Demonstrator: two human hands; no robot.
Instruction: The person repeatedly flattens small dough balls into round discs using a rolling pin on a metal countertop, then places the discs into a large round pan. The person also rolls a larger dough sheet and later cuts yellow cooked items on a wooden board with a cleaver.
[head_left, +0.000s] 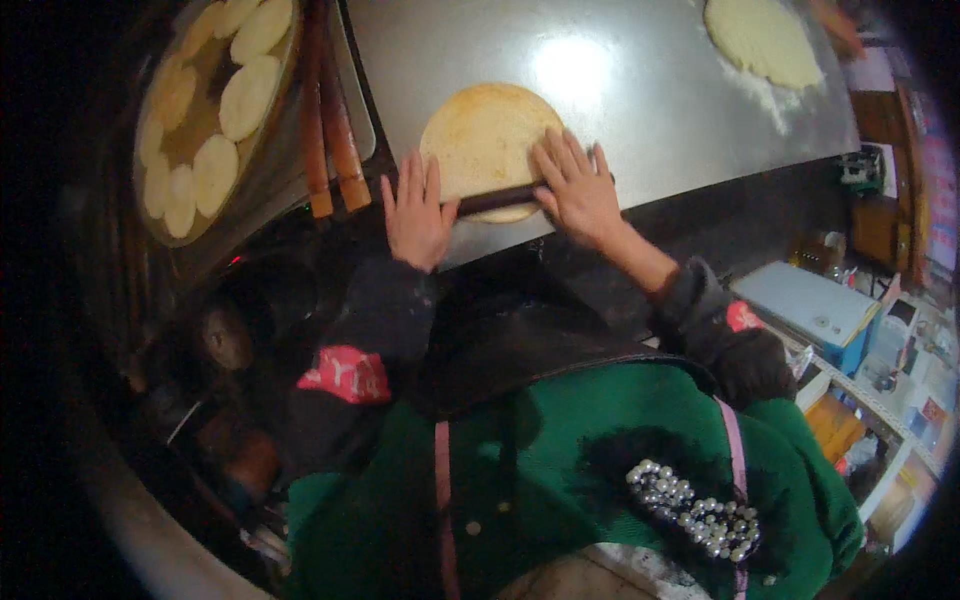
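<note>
A dark rolling pin (499, 200) lies across the near part of a round flat dough sheet (491, 139) on a metal worktop (660, 142). My left hand (418, 214) lies over the pin's left end, palm down, with the fingers stretched out past the dough's left edge. Over the right part of the pin rests my right hand (581, 187), also palm down. Its fingertips reach onto the dough's right edge. Neither hand has its fingers wrapped around the pin, and both palms hide parts of it.
At left, a large round pan (184, 135) holds several pale dough rounds (247, 97). Two long wooden sticks (330, 142) lie between pan and worktop. A dough slab (761, 41) with loose flour sits at far right. Beyond the worktop's right end stands a blue box (810, 300).
</note>
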